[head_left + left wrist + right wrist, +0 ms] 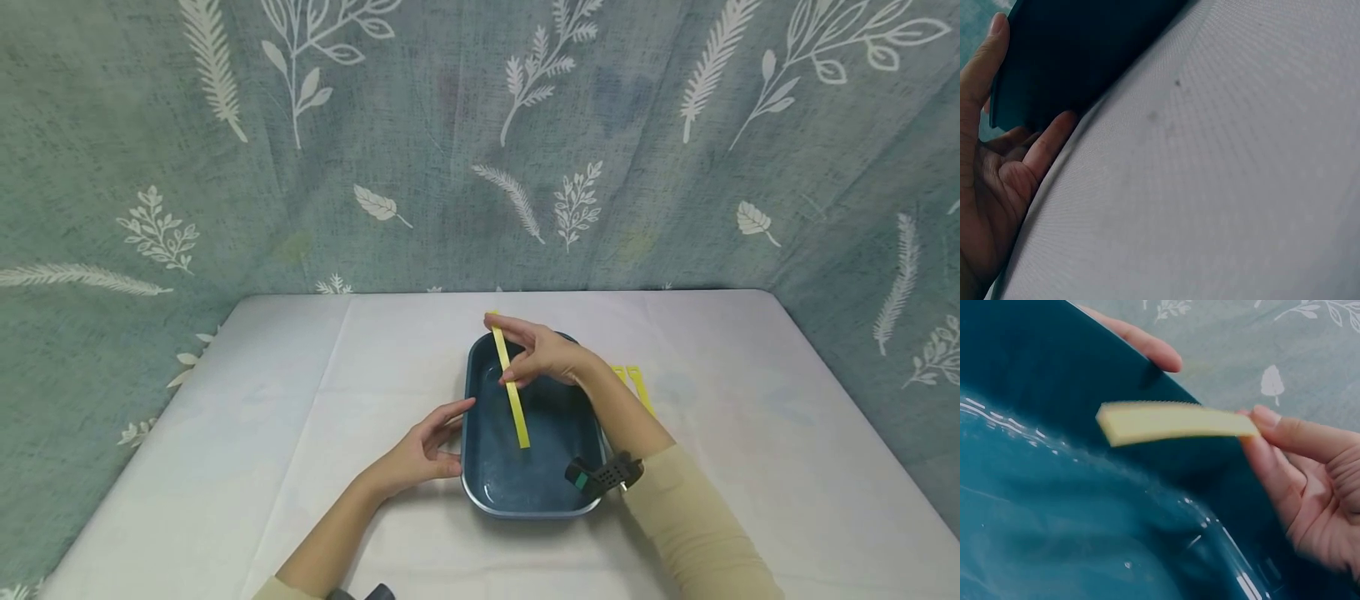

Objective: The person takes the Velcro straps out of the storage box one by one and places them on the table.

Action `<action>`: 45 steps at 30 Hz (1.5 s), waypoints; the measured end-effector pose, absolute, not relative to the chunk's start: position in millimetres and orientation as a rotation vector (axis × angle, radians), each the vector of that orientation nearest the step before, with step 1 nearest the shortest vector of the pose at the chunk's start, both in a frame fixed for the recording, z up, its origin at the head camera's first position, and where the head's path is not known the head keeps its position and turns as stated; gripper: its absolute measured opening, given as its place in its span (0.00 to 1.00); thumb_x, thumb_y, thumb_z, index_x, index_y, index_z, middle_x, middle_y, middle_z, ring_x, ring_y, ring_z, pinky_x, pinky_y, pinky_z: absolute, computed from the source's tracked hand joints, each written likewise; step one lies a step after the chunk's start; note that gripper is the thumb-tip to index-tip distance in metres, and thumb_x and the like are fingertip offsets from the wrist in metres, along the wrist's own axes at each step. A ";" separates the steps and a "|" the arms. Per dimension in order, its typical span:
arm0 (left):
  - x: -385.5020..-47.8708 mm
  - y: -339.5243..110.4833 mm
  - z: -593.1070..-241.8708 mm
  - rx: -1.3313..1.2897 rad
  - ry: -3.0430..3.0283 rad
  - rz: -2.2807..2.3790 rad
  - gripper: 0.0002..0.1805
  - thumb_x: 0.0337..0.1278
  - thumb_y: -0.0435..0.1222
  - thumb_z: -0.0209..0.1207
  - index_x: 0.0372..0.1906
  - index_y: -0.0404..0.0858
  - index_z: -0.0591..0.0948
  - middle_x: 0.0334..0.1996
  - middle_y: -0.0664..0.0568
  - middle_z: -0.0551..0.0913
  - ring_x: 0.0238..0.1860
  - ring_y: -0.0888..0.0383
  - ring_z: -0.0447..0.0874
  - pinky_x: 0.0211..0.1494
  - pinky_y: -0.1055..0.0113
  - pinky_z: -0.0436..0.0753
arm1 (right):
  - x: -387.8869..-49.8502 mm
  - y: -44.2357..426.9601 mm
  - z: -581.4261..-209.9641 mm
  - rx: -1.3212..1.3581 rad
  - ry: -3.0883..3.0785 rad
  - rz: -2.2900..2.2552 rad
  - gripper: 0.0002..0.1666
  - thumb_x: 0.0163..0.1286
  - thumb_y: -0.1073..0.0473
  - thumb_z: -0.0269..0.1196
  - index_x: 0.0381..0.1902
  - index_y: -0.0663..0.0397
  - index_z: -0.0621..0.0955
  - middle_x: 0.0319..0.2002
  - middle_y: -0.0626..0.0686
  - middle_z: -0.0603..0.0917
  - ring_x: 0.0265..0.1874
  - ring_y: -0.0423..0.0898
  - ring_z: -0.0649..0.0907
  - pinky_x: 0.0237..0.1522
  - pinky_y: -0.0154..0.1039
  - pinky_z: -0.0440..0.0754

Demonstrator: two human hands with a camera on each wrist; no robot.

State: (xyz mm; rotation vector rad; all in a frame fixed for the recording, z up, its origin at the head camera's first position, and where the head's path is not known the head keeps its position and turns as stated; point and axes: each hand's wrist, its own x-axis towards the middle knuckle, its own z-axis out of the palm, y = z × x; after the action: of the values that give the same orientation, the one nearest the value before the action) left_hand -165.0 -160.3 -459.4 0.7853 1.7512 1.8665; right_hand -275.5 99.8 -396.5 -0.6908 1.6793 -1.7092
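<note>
A deep dark-blue rectangular tray (487, 492) stands on the white cloth, also filling much of the right wrist view. My right hand (542, 354) is over its far part, pinching a long flat yellow strip (517, 412) between thumb and fingers. The strip slants above the tray's inside, its lower end pointing toward me. At the tray's left side my left hand (423, 450) rests with spread, relaxed fingers touching the outer wall. In the left wrist view, one fingertip (1063, 122) lies low by the tray's underside, near the cloth.
More yellow strips (639, 387) lie on the cloth to the right of the tray, partly hidden behind my right forearm. A white cloth covers the table (375, 358). Behind and beside it hangs a green-blue curtain (435, 167) with white leaf prints.
</note>
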 end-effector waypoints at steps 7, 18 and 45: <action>-166.4 -159.9 -459.7 0.791 1.765 1.858 0.46 0.51 0.35 0.67 0.73 0.40 0.55 0.73 0.41 0.49 0.72 0.36 0.48 0.58 0.58 0.78 | -276.4 104.8 -390.1 -0.709 1.727 -1.691 0.56 0.54 0.78 0.65 0.75 0.47 0.51 0.76 0.52 0.48 0.34 0.46 0.87 0.37 0.40 0.85; -165.7 -160.3 -460.1 0.776 1.773 1.861 0.46 0.50 0.36 0.68 0.73 0.42 0.56 0.74 0.43 0.49 0.72 0.37 0.48 0.58 0.58 0.78 | -273.6 125.2 -374.4 -0.690 1.854 -1.648 0.56 0.55 0.72 0.67 0.75 0.42 0.53 0.75 0.48 0.50 0.34 0.47 0.87 0.40 0.42 0.85; -165.2 -161.5 -459.7 0.782 1.743 1.870 0.47 0.51 0.35 0.68 0.73 0.38 0.54 0.74 0.40 0.46 0.72 0.36 0.45 0.58 0.58 0.78 | -266.2 194.1 -353.7 -0.632 1.925 -1.639 0.57 0.56 0.72 0.67 0.75 0.42 0.49 0.76 0.48 0.45 0.35 0.48 0.86 0.37 0.40 0.85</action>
State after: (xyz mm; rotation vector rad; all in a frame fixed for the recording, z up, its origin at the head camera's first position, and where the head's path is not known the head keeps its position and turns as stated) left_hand -165.2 -161.5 -459.7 0.7817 1.7434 1.8704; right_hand -266.2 194.1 -353.7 -0.6318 1.9247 -1.6387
